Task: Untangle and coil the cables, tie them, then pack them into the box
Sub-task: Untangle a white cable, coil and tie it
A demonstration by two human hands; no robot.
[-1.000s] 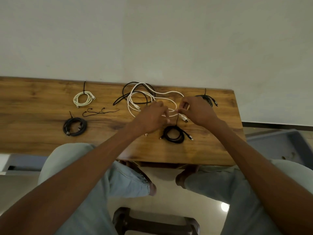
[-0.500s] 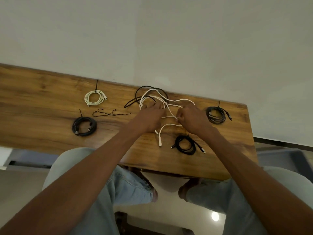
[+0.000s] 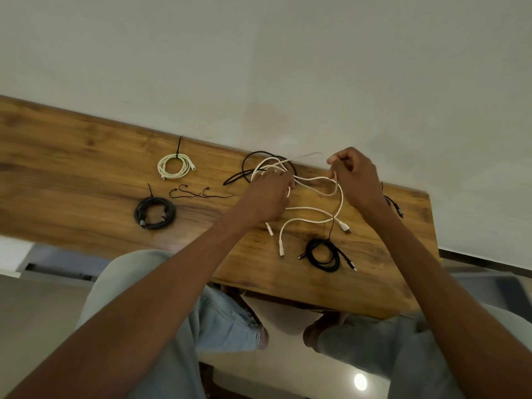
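Showing a wooden tabletop (image 3: 72, 156) from above, with a person seated at its near edge and both arms reaching over it. The left hand (image 3: 266, 197) is curled around strands of a loose white cable (image 3: 312, 210) near the far edge. The right hand (image 3: 355, 177) is raised just beyond that edge and pinches a loop of the same cable between thumb and fingertips. From the two hands the white cable hangs and trails toward the near edge, its plug ends lying on the wood. A loose black cable (image 3: 250, 165) lies tangled with it under the left hand, at the far edge. Four cables are already coiled and tied: a white coil (image 3: 172, 167) by the far edge to the left; a black coil (image 3: 154, 212) nearer the person, below the white one; a second black coil (image 3: 322, 254) close to the near edge, just beside the white plug ends; and a third black coil (image 3: 393, 205), mostly hidden behind the right forearm, at the right end of the tabletop. Spare black ties (image 3: 198, 193) lie between the white coil and the left hand.
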